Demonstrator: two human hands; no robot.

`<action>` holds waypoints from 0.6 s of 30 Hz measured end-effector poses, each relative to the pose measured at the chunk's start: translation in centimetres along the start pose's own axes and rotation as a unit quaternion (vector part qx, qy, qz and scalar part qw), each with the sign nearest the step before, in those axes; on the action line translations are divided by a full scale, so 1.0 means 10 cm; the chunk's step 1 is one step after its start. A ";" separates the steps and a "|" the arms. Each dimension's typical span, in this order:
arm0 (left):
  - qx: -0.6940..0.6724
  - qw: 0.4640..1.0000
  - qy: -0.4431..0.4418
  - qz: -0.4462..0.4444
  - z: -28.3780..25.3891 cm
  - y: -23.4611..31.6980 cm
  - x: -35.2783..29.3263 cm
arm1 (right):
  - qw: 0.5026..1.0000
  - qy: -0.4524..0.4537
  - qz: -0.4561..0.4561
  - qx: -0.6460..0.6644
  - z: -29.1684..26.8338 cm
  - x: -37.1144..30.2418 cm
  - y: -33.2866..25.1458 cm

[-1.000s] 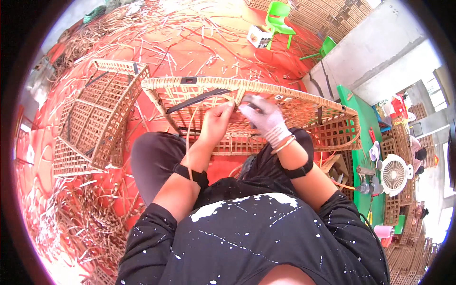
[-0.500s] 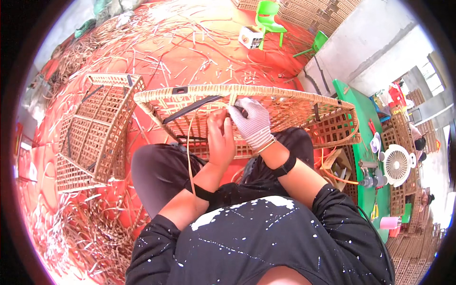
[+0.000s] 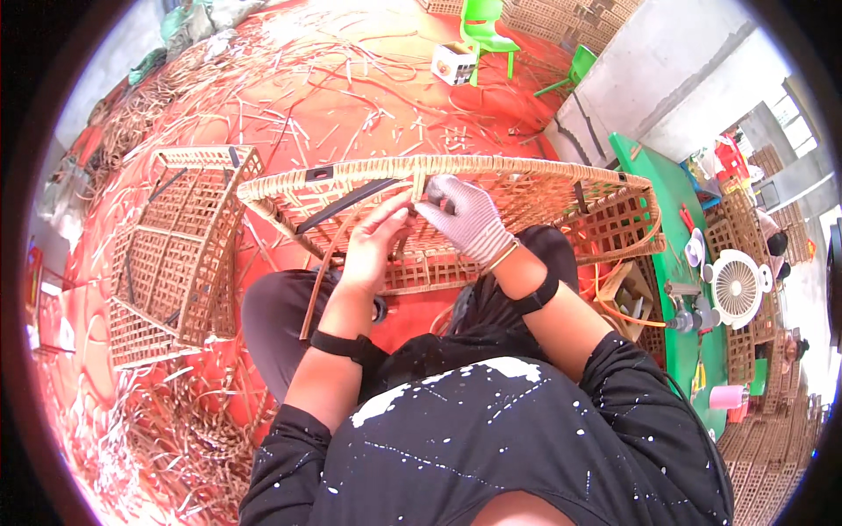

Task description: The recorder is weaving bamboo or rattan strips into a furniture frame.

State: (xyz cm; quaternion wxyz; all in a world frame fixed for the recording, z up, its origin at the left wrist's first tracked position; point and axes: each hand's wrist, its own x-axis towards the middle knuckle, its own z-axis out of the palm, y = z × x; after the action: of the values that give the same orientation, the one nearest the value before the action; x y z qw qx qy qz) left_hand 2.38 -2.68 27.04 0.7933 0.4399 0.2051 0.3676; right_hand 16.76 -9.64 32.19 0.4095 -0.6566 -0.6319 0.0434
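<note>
A large woven rattan basket (image 3: pixel 517 167) lies across my knees, its wrapped rim toward the far side and a dark strip crossing its left part. My bare left hand (image 3: pixel 375 237) is closed just below the rim, thumb and fingertips pinched on a rattan strip (image 3: pixel 323 280). The strip's loose tail slants down past my left wrist. Right beside it, my right hand (image 3: pixel 469 215), in a white-and-grey knit glove, has its fingers curled against the strip where it loops over the rim. The exact grip of the right fingertips is partly hidden.
Another woven basket (image 3: pixel 175 254) stands at left, near a heap of loose strips (image 3: pixel 184 438) on the red floor. At right, a green table (image 3: pixel 653 202) bears a white fan (image 3: pixel 735 287). A green chair (image 3: pixel 484 33) and a small box (image 3: pixel 454 63) are at the back.
My left hand has shifted left and turned at the rim. The strip's tail has swung from hanging near my forearm to slanting left. My right hand stays close to the same rim spot.
</note>
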 end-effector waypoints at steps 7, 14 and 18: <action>0.063 0.997 -0.033 -0.038 -0.03 0.03 0.00 | 0.985 -0.059 -0.052 -0.155 -0.07 -0.09 0.07; 0.178 0.984 -0.001 0.022 0.06 0.10 0.01 | 0.959 -0.183 0.087 -0.197 -0.29 0.02 -0.23; 0.196 0.977 -0.004 0.087 0.04 -0.04 -0.01 | 0.981 -0.176 0.079 0.000 -0.34 -0.24 -0.49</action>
State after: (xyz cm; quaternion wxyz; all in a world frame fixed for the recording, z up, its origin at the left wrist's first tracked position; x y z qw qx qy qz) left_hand 2.72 -3.12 26.96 0.6574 0.6044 0.2309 0.3863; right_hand 14.34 -14.03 36.21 0.2871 -0.6864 -0.6404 0.1904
